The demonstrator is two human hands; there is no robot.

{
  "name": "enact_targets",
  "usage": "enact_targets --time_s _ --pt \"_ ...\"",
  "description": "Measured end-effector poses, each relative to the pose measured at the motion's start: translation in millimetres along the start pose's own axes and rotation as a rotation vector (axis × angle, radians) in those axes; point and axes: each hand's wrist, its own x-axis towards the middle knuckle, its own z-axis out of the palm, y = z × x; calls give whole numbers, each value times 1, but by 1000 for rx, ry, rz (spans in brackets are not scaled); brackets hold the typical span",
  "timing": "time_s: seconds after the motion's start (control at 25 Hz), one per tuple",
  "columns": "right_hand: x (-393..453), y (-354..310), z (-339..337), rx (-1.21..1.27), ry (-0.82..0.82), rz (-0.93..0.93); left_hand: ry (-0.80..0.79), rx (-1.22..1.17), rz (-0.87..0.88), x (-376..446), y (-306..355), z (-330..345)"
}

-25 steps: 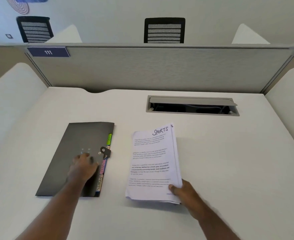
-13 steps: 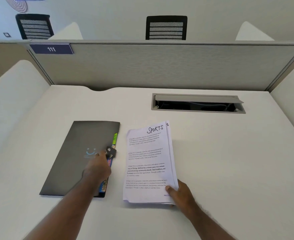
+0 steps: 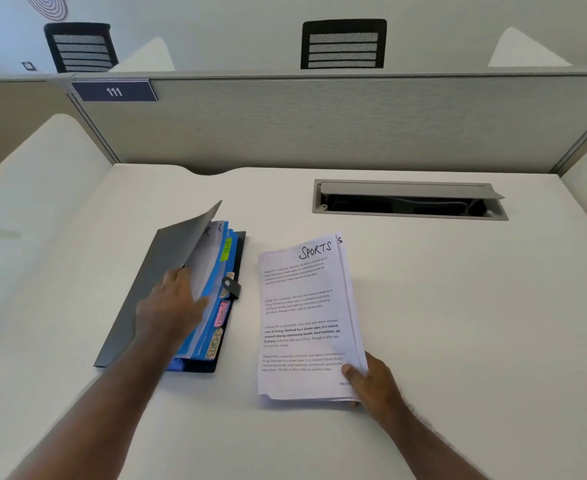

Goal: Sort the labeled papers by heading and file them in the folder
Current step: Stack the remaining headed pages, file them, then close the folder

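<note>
The folder [image 3: 167,289] is seen toward the desk's [image 3: 458,323] near left corner, its grey cover raised by the left hand [image 3: 170,306], whose fingers are curled around the cover's edge so that blue dividers and coloured tabs are exposed; the stack of papers [image 3: 305,323], headed SPORTS, is laid just right of it, not touching, long axis running from near edge to far edge, parallel to the folder. The stack's near right corner is pinched by the right hand [image 3: 371,382]; that hand is judged nearer, and a leftward carry toward the SPORTS tab [image 3: 214,344] is called for.
</note>
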Motion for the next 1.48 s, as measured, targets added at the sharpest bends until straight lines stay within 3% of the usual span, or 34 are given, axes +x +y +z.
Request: enact_targets --time_s 0.08,0.28,0.52,1.0,1.48 --pt "0 0 1 -10 3 0 -37 80 -16 -2 -2 0" --pt "-2 1 3 -25 6 -12 92 54 39 -2 -9 14" --pt "-1 2 3 -15 13 -18 -26 103 -28 6 -14 8" --pt "-2 3 3 1 7 -12 88 209 -27 -6 -11 19" --pt "0 3 3 -18 14 -12 -87 136 -31 -2 -10 13"
